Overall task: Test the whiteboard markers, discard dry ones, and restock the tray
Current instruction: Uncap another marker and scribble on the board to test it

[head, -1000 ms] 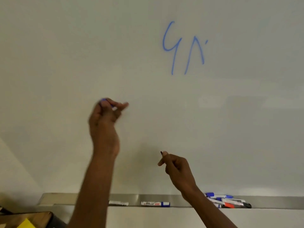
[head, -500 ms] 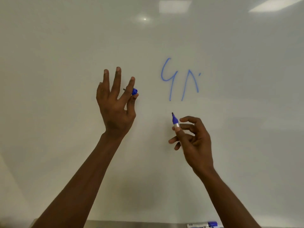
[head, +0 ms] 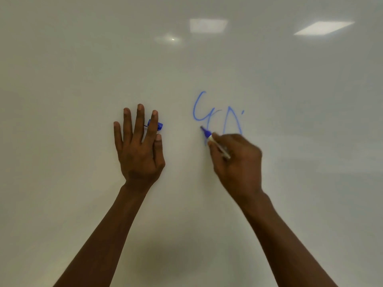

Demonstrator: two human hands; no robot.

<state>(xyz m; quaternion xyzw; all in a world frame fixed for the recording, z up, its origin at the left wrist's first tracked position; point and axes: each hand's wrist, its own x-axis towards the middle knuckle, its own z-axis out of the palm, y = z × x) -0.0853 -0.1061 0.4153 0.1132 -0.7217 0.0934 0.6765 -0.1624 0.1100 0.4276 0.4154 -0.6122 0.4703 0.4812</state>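
My right hand (head: pixel 236 160) grips an uncapped blue marker (head: pixel 209 136), a white barrel with a blue tip. Its tip touches the whiteboard (head: pixel 83 59) at the lower part of the blue scribble (head: pixel 199 112). My left hand (head: pixel 138 146) is spread against the board to the left, fingers straight. It holds the marker's blue cap (head: pixel 159 126) behind the index finger, with the thumb just below. The marker tray is out of view.
Ceiling lights reflect in the upper right of the board. A second blue stroke (head: pixel 232 121) stands right of the first, partly hidden by my right hand. Both forearms rise from the bottom edge.
My right hand has risen and brought the marker tip onto the blue scribble. My left hand has flattened onto the board with the cap. The view has tilted up, so the tray is gone from sight.
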